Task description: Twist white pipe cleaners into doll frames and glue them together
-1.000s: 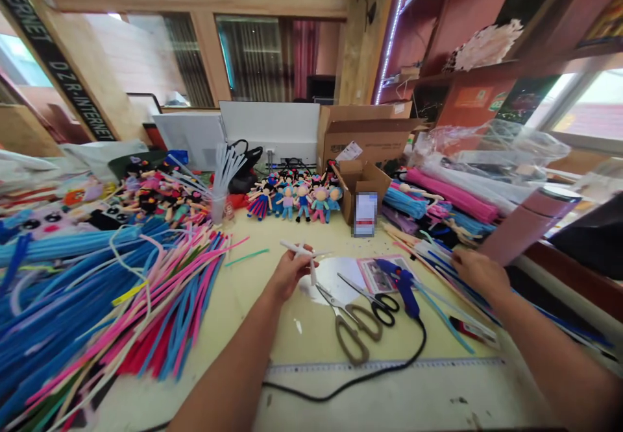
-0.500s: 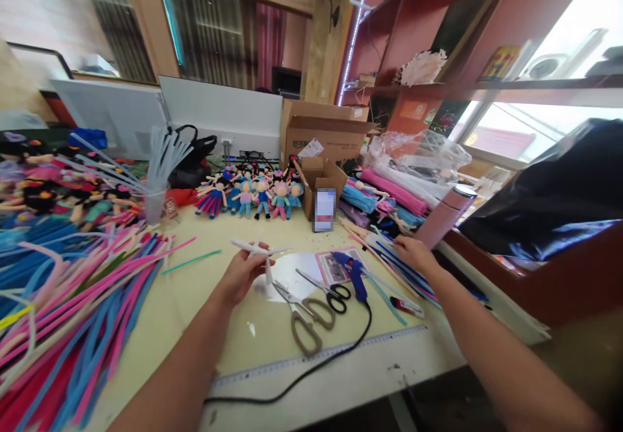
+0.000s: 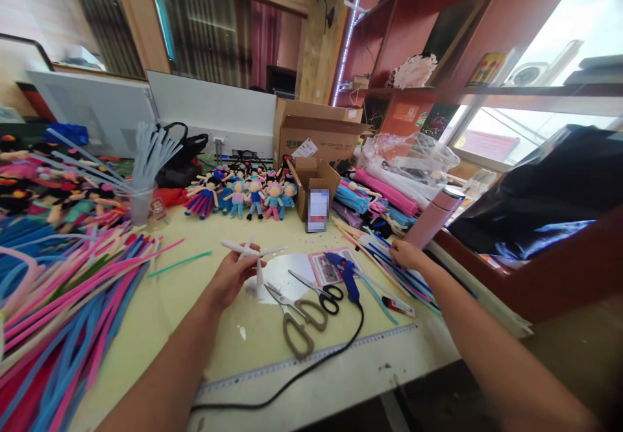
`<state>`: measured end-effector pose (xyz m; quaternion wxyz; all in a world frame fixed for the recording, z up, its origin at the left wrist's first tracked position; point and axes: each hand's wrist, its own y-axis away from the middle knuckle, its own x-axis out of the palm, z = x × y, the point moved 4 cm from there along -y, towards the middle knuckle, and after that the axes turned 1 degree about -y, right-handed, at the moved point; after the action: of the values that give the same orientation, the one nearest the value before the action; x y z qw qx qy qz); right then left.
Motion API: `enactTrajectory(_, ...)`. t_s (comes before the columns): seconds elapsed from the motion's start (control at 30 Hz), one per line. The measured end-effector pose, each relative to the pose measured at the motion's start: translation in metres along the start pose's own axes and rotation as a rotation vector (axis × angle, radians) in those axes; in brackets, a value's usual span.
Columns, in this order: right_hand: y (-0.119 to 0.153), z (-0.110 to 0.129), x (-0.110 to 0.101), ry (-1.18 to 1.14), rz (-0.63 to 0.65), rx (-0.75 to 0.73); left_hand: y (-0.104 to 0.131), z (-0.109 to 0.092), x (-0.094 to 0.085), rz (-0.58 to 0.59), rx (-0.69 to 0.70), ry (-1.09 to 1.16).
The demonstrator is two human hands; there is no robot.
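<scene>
just beside grey-handled scissors (image 3: 289, 303), left fingers (image 3: 246, 263) pinch a white piece (image 3: 259, 271); right fingers (image 3: 396, 249) unclear.

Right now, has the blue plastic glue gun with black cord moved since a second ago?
No: the view shifted, but the glue gun keeps its place relative to the pink-bordered card and long white ruler.

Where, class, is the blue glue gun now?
In the head view, the blue glue gun lies right of centre, just right of the black-handled scissors.
</scene>
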<state>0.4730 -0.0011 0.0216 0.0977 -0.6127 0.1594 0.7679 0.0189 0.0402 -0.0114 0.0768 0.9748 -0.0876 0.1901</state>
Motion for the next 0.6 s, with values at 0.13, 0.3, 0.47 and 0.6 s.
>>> enactTrajectory(0.13,0.01,-0.011,0.008,-0.18,0.049,0.032,-0.001,0.001,-0.001,0.01,0.001,-0.002)
enactTrajectory(0.3,0.034,-0.018,0.011,-0.419,0.037,0.019,-0.001,0.001,-0.001,0.03,-0.002,0.005)
enactTrajectory(0.47,0.064,-0.022,-0.003,-0.661,0.025,-0.013,0.001,-0.002,-0.001,0.012,0.005,0.013)
enactTrajectory(0.6,0.117,-0.027,-0.048,-0.852,-0.171,0.029,0.0,-0.002,-0.002,0.006,0.003,0.04)
